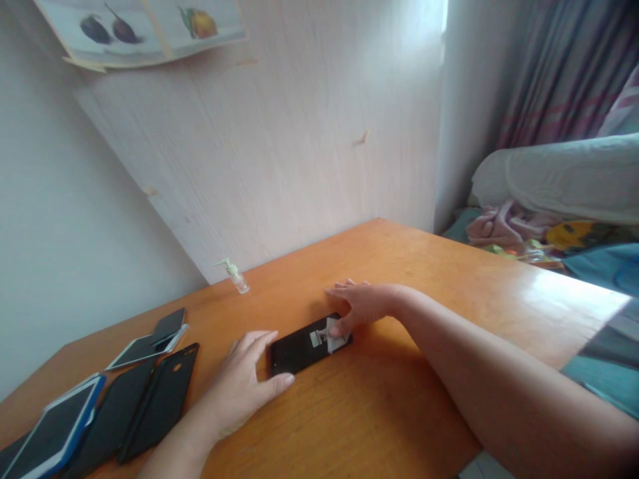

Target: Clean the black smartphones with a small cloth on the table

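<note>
A black smartphone (297,350) lies flat on the wooden table. My left hand (244,376) brackets its left end, with the thumb along the near edge and the fingers at the far corner. Over the phone's right end is my right hand (362,307), its thumb pressing a small white wipe (338,340) onto the surface. The other right fingers reach past the phone's far edge onto the table. Small pale patches beside the wipe may be reflections or a label; I cannot tell.
At the left lie a blue-edged tablet (64,426), an open black folding case (162,399) and a dark phone (170,322) on a white device (132,351). A clear pump bottle (239,281) stands near the wall. Bedding (564,173) is beyond the table's right edge.
</note>
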`<state>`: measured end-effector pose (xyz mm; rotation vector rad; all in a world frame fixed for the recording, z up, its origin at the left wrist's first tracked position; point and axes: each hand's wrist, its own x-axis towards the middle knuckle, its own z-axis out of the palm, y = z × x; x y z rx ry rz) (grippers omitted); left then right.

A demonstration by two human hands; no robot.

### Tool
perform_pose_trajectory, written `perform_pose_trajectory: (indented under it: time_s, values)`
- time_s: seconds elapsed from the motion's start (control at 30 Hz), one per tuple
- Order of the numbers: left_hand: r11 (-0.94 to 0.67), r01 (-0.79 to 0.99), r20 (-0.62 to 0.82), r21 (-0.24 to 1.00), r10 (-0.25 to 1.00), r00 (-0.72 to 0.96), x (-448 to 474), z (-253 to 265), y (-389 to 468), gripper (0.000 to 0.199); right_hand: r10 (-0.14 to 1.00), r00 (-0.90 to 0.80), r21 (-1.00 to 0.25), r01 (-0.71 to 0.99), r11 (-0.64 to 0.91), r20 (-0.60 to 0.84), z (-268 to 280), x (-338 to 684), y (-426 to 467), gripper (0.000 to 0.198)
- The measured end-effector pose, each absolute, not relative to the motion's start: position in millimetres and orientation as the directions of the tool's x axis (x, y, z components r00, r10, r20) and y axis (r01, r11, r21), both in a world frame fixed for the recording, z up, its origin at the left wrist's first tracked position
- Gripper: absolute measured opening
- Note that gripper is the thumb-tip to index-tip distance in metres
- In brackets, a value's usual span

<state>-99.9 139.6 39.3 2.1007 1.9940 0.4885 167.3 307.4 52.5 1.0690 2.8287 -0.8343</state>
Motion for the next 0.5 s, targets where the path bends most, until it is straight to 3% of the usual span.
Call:
perform_pose_trajectory:
  time_s: [0.23, 0.5]
  values:
    - [-0.087, 0.931, 0.200, 0.353, 0.980, 0.016, -90.7, 31.1, 144.7, 0.052, 0.725, -0.680, -0.445, 0.686, 0.575, -0.110, 41.4, 160.5, 316.5, 0.083]
    - [-0.107, 0.950, 0.267, 0.294, 0.963, 0.026, -82.9, 24.7, 146.1, 0.049, 0.725, -0.685, -0.422, 0.679, 0.601, -0.071, 43.9, 159.6, 316.4, 0.061]
